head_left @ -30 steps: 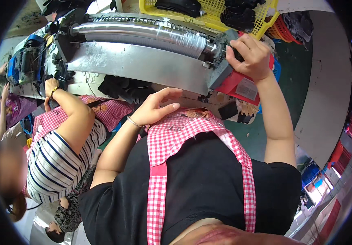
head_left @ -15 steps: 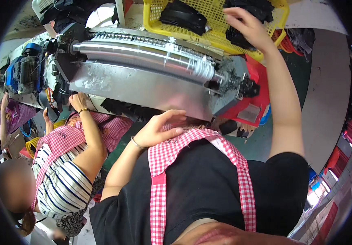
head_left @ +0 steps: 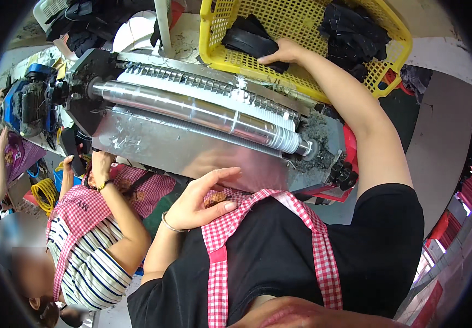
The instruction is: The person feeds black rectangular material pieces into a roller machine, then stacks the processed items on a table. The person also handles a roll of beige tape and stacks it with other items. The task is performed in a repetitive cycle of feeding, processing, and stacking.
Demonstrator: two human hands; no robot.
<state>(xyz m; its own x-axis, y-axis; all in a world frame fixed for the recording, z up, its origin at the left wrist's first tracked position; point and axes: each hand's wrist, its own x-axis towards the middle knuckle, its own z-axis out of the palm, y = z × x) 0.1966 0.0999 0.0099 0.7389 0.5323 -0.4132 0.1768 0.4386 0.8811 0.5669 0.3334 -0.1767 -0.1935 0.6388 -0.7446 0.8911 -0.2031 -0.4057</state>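
My right hand (head_left: 286, 53) reaches over the machine into a yellow plastic basket (head_left: 307, 86). Its fingers and thumb close around the right end of a bundle of black strips (head_left: 247, 39), which still lies in the basket; part of the grip is hidden. My left hand (head_left: 199, 201) hovers at the near edge of a metal plate (head_left: 148, 139), in front of my checked apron. Its thumb and fingers are apart, holding nothing. Between plate and basket lies a shiny steel roller (head_left: 192, 112) with white rings toward its right end.
Another heap of black pieces (head_left: 353, 35) fills the basket's right part. A lint-covered motor (head_left: 31, 101) adjoins the machine's left end. Close on my left, a co-worker in a striped shirt (head_left: 91, 246) has a hand (head_left: 102, 164) at the plate's left edge. Black material (head_left: 88, 30) is piled far left.
My right hand has come down and left from above the basket onto the left black bundle. The left hand stays near the plate, fingers still spread. The whole view has shifted and tilted somewhat.
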